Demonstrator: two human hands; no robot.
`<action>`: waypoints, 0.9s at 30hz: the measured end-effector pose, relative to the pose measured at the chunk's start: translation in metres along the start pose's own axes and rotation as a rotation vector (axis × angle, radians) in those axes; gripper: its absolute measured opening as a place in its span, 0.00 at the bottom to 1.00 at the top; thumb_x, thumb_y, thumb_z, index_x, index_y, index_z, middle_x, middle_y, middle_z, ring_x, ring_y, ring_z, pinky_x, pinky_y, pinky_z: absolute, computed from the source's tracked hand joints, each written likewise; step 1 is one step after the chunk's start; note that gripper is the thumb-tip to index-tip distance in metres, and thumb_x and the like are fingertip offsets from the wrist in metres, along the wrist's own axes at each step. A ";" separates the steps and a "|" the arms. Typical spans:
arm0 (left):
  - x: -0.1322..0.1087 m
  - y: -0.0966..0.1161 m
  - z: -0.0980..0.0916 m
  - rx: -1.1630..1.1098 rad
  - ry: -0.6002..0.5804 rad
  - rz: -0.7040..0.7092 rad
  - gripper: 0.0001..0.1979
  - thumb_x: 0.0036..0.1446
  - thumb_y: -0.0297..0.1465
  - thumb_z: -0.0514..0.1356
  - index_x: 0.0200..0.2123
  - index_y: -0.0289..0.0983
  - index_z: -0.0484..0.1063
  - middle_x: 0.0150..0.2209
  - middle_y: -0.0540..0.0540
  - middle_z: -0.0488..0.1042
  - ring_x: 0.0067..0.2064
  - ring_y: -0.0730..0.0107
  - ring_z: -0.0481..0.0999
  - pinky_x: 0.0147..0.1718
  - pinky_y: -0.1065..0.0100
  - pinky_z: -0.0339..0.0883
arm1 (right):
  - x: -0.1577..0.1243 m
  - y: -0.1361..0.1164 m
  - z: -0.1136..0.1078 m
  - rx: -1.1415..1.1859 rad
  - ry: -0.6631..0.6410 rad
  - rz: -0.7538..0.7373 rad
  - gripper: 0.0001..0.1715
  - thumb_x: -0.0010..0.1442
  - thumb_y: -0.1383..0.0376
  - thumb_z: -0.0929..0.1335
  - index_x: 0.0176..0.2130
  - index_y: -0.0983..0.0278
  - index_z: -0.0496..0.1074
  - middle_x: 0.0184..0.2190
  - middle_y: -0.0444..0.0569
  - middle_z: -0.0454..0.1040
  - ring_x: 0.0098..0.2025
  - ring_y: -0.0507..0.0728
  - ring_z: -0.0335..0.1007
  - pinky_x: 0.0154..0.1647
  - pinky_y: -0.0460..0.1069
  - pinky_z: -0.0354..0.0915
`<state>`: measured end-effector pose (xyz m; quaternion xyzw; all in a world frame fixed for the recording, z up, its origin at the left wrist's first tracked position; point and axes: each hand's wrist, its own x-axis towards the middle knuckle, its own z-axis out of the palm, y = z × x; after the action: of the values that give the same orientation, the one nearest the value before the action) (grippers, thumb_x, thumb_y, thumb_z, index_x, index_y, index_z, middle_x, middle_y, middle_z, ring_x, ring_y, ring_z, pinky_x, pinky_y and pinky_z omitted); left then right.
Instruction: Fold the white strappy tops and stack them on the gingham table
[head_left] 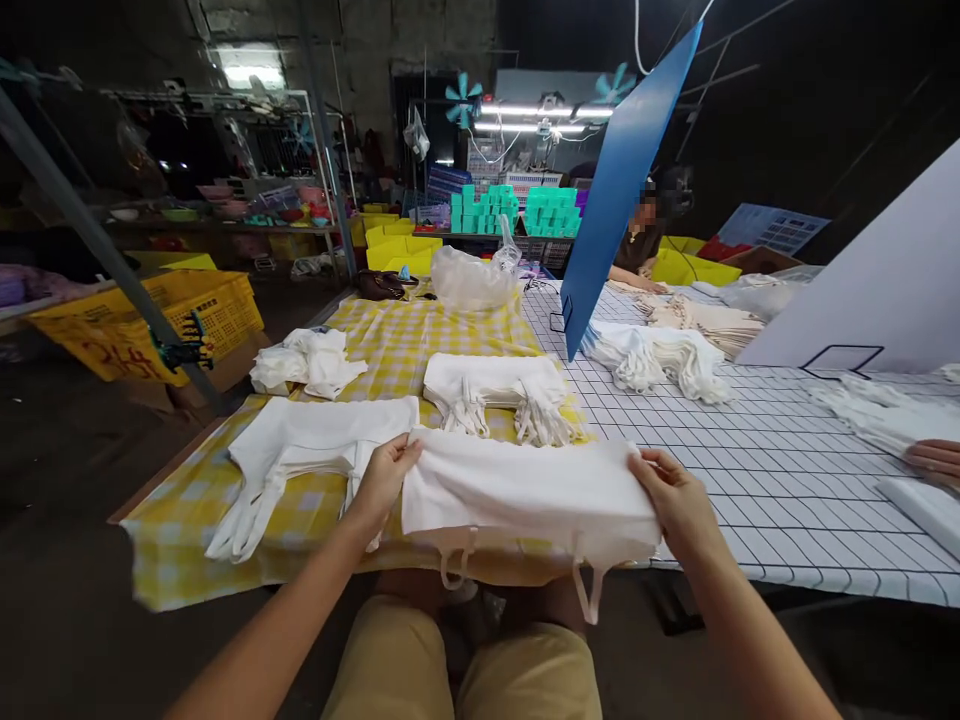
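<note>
Basically, your left hand [386, 482] and right hand [681, 500] pinch the white garment [517, 488] by its far corners, likely keeping that side taut; it's over the yellow checked cloth [176, 565]'s near edge, straps [592, 613] dangling.

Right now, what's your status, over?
Left fingers, right fingers: pinching white strappy fabric garment at opposite ends. Garment spread wide, thin straps dangling. Just beyond: white garment stack.

The left hand [386, 478] pinches, the bare left forearm [296, 610] slanting outward below it. Well apart to its right, the right hand [679, 500] pinches too, its fingers [664, 460] bent.
</note>
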<state>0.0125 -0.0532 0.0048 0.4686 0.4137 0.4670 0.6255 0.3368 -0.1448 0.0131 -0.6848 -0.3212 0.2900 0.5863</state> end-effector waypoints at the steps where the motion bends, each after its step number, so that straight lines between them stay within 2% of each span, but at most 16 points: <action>1: 0.001 0.005 0.000 -0.012 -0.008 -0.010 0.23 0.39 0.43 0.64 0.35 0.33 0.72 0.27 0.47 0.74 0.27 0.70 0.70 0.28 0.71 0.62 | 0.002 -0.005 -0.002 0.000 -0.010 0.005 0.25 0.38 0.48 0.70 0.31 0.62 0.68 0.21 0.43 0.70 0.18 0.49 0.57 0.17 0.45 0.52; 4: 0.013 -0.001 0.001 0.060 0.003 -0.005 0.21 0.41 0.43 0.63 0.35 0.33 0.71 0.27 0.47 0.74 0.26 0.71 0.69 0.26 0.72 0.60 | 0.014 -0.001 0.004 -0.095 0.000 -0.041 0.22 0.41 0.49 0.69 0.31 0.63 0.68 0.22 0.45 0.71 0.19 0.51 0.59 0.19 0.46 0.54; 8: 0.043 -0.038 0.001 0.477 0.123 0.026 0.12 0.46 0.39 0.57 0.26 0.34 0.70 0.23 0.49 0.71 0.26 0.71 0.67 0.24 0.73 0.56 | 0.032 0.031 0.029 -0.482 0.078 -0.141 0.14 0.47 0.56 0.65 0.26 0.64 0.71 0.21 0.48 0.72 0.23 0.54 0.62 0.24 0.47 0.54; 10: 0.055 -0.053 0.000 0.609 0.170 0.035 0.09 0.46 0.35 0.56 0.22 0.35 0.68 0.21 0.50 0.69 0.26 0.72 0.65 0.24 0.73 0.53 | 0.035 0.046 0.040 -0.610 0.110 -0.154 0.13 0.50 0.58 0.64 0.26 0.64 0.73 0.23 0.50 0.73 0.25 0.55 0.63 0.26 0.48 0.52; 14: 0.066 -0.064 -0.005 0.650 0.186 0.060 0.08 0.47 0.34 0.55 0.21 0.36 0.67 0.20 0.51 0.67 0.25 0.73 0.63 0.24 0.74 0.52 | 0.037 0.063 0.045 -0.748 0.155 -0.196 0.16 0.53 0.58 0.62 0.33 0.62 0.75 0.26 0.51 0.75 0.27 0.56 0.63 0.27 0.48 0.51; 19: 0.064 -0.066 -0.010 0.659 0.195 0.095 0.12 0.49 0.36 0.54 0.21 0.35 0.65 0.18 0.53 0.64 0.25 0.73 0.62 0.23 0.74 0.51 | 0.040 0.069 0.040 -0.730 0.160 -0.259 0.21 0.53 0.54 0.61 0.34 0.64 0.75 0.26 0.53 0.75 0.27 0.57 0.64 0.29 0.49 0.53; 27: 0.059 -0.068 -0.012 0.663 0.200 0.125 0.13 0.50 0.37 0.52 0.19 0.36 0.62 0.18 0.54 0.59 0.24 0.75 0.58 0.23 0.74 0.50 | 0.035 0.064 0.040 -0.620 0.170 -0.297 0.28 0.52 0.48 0.58 0.30 0.65 0.75 0.26 0.55 0.75 0.27 0.58 0.64 0.31 0.50 0.55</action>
<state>0.0273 -0.0018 -0.0686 0.6225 0.5726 0.3884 0.3657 0.3342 -0.1000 -0.0563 -0.7978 -0.4400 0.0323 0.4110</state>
